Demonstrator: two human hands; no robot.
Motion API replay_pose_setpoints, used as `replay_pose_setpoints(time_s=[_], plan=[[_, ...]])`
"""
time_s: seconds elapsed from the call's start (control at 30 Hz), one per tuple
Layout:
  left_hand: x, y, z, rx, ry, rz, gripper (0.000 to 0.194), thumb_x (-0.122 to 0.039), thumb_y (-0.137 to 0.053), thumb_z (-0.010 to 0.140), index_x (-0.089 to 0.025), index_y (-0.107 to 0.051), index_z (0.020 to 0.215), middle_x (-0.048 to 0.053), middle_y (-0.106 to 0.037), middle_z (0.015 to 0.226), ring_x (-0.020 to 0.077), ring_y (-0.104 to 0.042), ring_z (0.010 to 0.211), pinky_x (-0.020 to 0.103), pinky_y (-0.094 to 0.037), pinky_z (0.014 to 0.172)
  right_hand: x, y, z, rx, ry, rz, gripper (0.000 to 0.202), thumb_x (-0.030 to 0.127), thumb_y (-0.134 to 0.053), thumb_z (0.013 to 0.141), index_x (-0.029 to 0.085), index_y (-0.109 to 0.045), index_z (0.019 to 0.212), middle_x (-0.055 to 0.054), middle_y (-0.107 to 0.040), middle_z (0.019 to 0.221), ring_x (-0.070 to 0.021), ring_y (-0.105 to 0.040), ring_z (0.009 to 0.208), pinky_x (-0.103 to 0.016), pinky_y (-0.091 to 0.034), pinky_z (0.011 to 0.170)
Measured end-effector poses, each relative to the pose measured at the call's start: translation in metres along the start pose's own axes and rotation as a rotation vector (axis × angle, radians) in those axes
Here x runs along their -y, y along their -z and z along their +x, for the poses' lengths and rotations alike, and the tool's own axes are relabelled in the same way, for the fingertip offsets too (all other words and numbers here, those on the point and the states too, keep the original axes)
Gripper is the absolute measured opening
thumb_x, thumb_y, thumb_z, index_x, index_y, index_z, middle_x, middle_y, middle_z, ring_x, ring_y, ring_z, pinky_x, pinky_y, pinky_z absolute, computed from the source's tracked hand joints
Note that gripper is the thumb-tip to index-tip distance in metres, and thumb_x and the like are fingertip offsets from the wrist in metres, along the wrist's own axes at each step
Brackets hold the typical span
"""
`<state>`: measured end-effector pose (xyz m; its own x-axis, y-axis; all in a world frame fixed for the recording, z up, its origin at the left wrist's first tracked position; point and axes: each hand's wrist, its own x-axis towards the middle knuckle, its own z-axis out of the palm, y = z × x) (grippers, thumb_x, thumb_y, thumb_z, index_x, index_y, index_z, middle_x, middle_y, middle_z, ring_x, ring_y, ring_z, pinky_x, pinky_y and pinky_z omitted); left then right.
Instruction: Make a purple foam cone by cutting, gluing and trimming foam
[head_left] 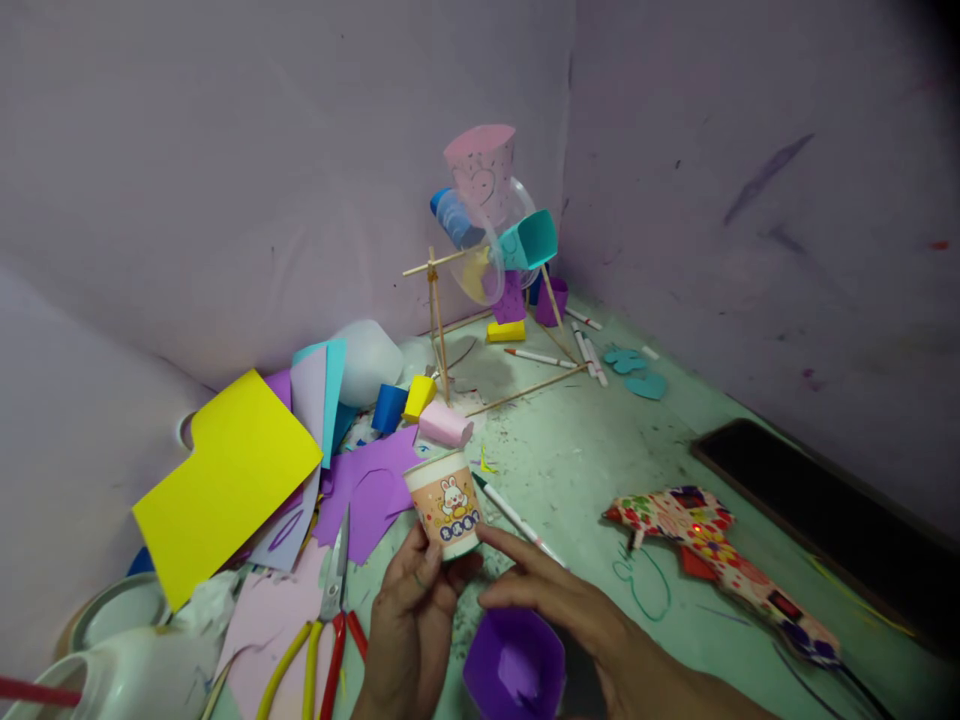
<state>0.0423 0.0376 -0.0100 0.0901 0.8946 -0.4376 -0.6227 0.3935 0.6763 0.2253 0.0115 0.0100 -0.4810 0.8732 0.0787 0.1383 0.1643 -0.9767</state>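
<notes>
My left hand is closed around the lower part of a small paper cup printed with a cartoon rabbit, which tilts slightly. My right hand has its index finger stretched out, the tip touching the cup's right side; its other fingers are partly hidden. Just below that hand is a purple paper cup with an angular rim; I cannot tell whether the hand touches it. A capless marker lies behind the right hand. Scissors and yellow-and-red handled pliers lie left of my left hand.
A stick frame carries a clear wheel with coloured paper cups, including a pink cup. Glue gun and dark phone-like slab lie right. Yellow sheet, purple scraps and a white bottle fill the left.
</notes>
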Motion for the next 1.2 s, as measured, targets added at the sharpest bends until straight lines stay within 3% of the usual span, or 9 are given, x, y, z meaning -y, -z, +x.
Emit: replay_pose_setpoints(time_s=[0.37,0.77,1.03,1.2], plan=[[-0.001,-0.001,0.001,-0.015,0.017,0.041,0.043,-0.021,-0.069,0.070,-0.016,-0.060,0.112,0.013,-0.060,0.118,0.0289,-0.060,0.099,0.040,-0.051,0.081,0.004,0.003,0.001,0.050,0.040,-0.001,0.056,0.042,-0.071,0.072,0.020,-0.060,0.122,-0.014,-0.038,0.147,-0.0266,-0.036,0.134,-0.037,-0.036,0.105],[0.001,-0.003,-0.002,-0.004,0.011,0.117,0.050,-0.025,-0.074,0.066,-0.017,-0.060,0.113,0.012,-0.059,0.122,0.0308,-0.056,0.109,0.040,-0.046,0.090,0.005,0.004,0.002,0.062,0.082,-0.002,0.053,0.037,-0.069,0.074,0.022,-0.059,0.124,-0.012,-0.041,0.146,-0.0257,-0.037,0.134,-0.037,-0.038,0.105],[-0.003,-0.010,-0.007,0.006,-0.006,0.070,0.044,-0.017,-0.067,0.071,-0.017,-0.060,0.114,0.010,-0.063,0.114,0.0242,-0.059,0.102,0.034,-0.046,0.089,0.000,0.001,0.000,-0.042,0.043,-0.019,0.057,0.043,-0.074,0.069,0.022,-0.061,0.120,-0.012,-0.039,0.147,-0.0261,-0.033,0.136,-0.036,-0.034,0.107],[-0.003,-0.010,-0.005,0.011,-0.006,0.040,0.046,-0.015,-0.062,0.074,-0.017,-0.057,0.119,0.011,-0.062,0.117,0.0257,-0.058,0.105,0.038,-0.046,0.091,-0.001,0.000,-0.001,-0.015,0.030,0.002,0.057,0.044,-0.072,0.071,0.021,-0.059,0.122,-0.013,-0.036,0.148,-0.0262,-0.032,0.137,-0.038,-0.036,0.106]])
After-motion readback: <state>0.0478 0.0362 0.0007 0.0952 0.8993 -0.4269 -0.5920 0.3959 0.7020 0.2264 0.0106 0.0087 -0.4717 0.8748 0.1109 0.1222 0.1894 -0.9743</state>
